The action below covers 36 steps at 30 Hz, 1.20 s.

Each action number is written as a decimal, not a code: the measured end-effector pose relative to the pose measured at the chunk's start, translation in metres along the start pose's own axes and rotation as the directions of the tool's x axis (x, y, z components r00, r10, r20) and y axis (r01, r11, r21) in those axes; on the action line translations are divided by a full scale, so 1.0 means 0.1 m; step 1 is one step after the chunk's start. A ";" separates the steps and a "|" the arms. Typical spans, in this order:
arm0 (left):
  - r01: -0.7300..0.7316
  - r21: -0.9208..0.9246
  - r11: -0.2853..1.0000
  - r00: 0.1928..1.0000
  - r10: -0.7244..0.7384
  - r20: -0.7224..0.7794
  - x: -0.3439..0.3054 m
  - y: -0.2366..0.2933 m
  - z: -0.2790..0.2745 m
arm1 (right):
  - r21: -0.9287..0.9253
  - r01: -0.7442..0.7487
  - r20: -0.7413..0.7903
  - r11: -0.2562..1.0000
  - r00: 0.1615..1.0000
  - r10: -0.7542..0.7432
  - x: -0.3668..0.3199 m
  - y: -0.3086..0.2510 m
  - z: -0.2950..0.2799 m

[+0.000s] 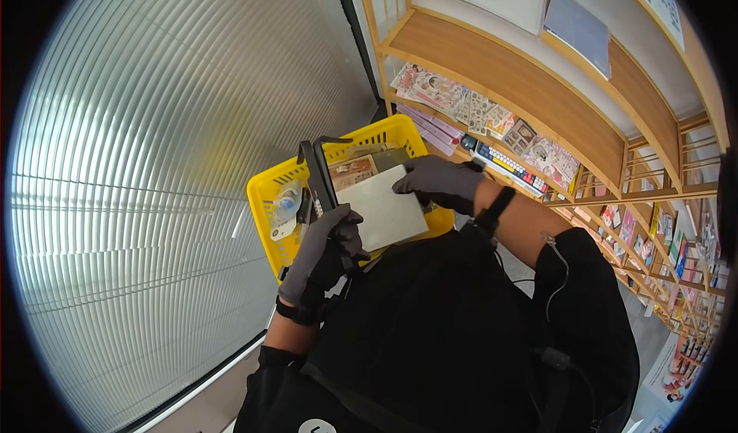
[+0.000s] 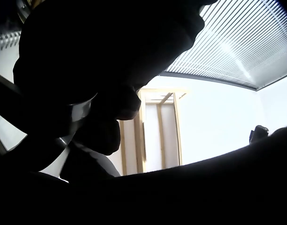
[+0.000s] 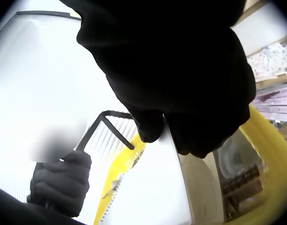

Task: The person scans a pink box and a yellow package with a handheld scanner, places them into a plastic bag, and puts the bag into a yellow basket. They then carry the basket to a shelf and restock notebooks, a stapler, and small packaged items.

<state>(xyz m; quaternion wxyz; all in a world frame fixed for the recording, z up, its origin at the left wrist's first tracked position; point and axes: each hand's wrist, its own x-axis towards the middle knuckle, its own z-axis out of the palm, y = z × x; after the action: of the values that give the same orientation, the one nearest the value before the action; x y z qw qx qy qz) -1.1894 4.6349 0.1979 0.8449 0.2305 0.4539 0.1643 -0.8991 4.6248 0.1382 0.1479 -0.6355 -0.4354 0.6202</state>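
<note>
A yellow plastic basket (image 1: 264, 229) hangs before the person's body, with a black handle (image 1: 319, 178) over it. The gloved left hand (image 1: 317, 250) grips that handle with curled fingers. At the basket's right side, the gloved right hand (image 1: 444, 183) pinches the upper edge of a white spiral notebook (image 1: 392, 212), thumb on one face and fingers on the other. The notebook leans inside the basket, its wire binding visible in the right wrist view. Beside it lie a brown printed pack (image 1: 352, 173) and a clear-wrapped item (image 1: 288, 201). The left wrist view is mostly dark.
Ribbed, blind-like panels (image 1: 154, 141) rise close on the left. Wooden shelves (image 1: 492, 64) curve along the right, holding sticker sheets (image 1: 430, 87), a keyboard (image 1: 511, 168) and purple packs (image 1: 430, 129). A thin cable (image 1: 567, 279) hangs by the right sleeve.
</note>
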 end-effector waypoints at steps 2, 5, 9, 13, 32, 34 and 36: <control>-0.011 0.007 1.000 1.000 0.011 -0.004 0.00 0.00 0.02 | 0.355 0.009 -0.035 0.935 0.999 0.004 -0.19 0.06 -0.11; -0.039 0.045 0.998 0.999 0.040 -0.025 -0.05 0.03 0.16 | 0.530 0.067 -0.079 0.845 0.996 -0.030 -0.68 0.04 -0.32; -0.046 0.067 0.997 0.998 0.049 -0.042 -0.03 0.08 0.32 | 0.581 0.200 -0.213 0.789 0.973 -0.089 -1.10 0.26 -0.52; -0.014 0.018 1.000 1.000 0.014 0.006 0.11 0.09 0.23 | 0.665 0.336 -0.344 0.667 0.931 -0.125 -1.28 0.54 -0.64; -0.040 -0.043 0.998 0.999 0.041 0.018 0.26 0.08 0.36 | 0.073 0.963 -0.986 0.260 0.109 -0.129 -3.18 0.85 -0.79; -0.025 -0.055 0.998 0.999 0.026 0.022 0.32 0.08 0.32 | -0.164 0.933 -0.986 0.321 -0.155 -0.054 -3.38 0.84 -0.77; -0.012 -0.057 0.998 0.999 0.014 0.035 0.31 0.09 0.33 | -0.260 0.880 -0.964 0.397 -0.261 -0.053 -3.53 0.80 -0.77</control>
<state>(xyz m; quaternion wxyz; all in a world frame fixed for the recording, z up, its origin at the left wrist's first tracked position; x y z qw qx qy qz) -1.1453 4.6498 0.1972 0.8580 0.2122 0.4323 0.1786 -0.7465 4.3456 0.3267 0.8413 -0.4938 -0.2188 -0.0228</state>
